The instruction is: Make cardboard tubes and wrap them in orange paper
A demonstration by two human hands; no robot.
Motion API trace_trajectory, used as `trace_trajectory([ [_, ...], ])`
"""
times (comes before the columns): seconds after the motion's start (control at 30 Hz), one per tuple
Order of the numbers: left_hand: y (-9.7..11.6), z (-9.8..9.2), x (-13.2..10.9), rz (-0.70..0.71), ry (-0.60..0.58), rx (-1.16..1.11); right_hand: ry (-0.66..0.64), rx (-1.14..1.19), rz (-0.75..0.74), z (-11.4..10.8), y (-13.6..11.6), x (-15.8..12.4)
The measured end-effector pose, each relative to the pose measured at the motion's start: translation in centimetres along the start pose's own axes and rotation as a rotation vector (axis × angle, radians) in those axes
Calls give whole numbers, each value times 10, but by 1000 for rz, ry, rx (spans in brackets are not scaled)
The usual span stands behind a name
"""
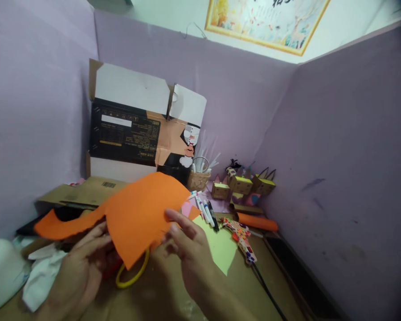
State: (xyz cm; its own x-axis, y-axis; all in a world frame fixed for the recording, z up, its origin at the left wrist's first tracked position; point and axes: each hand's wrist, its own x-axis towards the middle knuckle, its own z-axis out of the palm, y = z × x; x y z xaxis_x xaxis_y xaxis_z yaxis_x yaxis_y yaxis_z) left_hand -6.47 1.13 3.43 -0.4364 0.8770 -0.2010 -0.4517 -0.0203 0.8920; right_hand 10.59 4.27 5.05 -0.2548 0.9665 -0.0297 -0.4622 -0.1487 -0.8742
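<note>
An orange sheet of paper point(143, 205) is up in front of me, with a long curved strip point(67, 225) hanging off its left side. My left hand point(83, 263) grips the sheet at its lower left, where the strip joins it. At the right edge, thumb and fingers of my right hand point(190, 249) pinch the paper. Below the sheet shows a yellow loop point(132, 278), with something red beside it near my left fingers; the paper hides the rest, and I cannot tell whether it is held.
A patterned glue gun point(242, 238) with a black cord lies right of a light yellow sheet point(220, 245). Several markers point(205, 211), a basket of white sticks point(198, 178) and small cardboard animal boxes point(242, 185) stand farther back. A flattened carton point(125, 129) leans on the back wall; crumpled white paper point(43, 272) lies left.
</note>
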Motion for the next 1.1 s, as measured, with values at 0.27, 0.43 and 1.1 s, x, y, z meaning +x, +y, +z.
trace_trajectory([
  [0.27, -40, 18, -22, -356, -337, 678, 409, -120, 183, -93, 22, -66],
  [0.43, -25, 11, -27, -116, -242, 1055, 397, -340, 117, -107, 30, -61],
  [1.1, 5, -37, 43, 648, 123, 1465, 402, -497, -137, -115, 42, -58],
])
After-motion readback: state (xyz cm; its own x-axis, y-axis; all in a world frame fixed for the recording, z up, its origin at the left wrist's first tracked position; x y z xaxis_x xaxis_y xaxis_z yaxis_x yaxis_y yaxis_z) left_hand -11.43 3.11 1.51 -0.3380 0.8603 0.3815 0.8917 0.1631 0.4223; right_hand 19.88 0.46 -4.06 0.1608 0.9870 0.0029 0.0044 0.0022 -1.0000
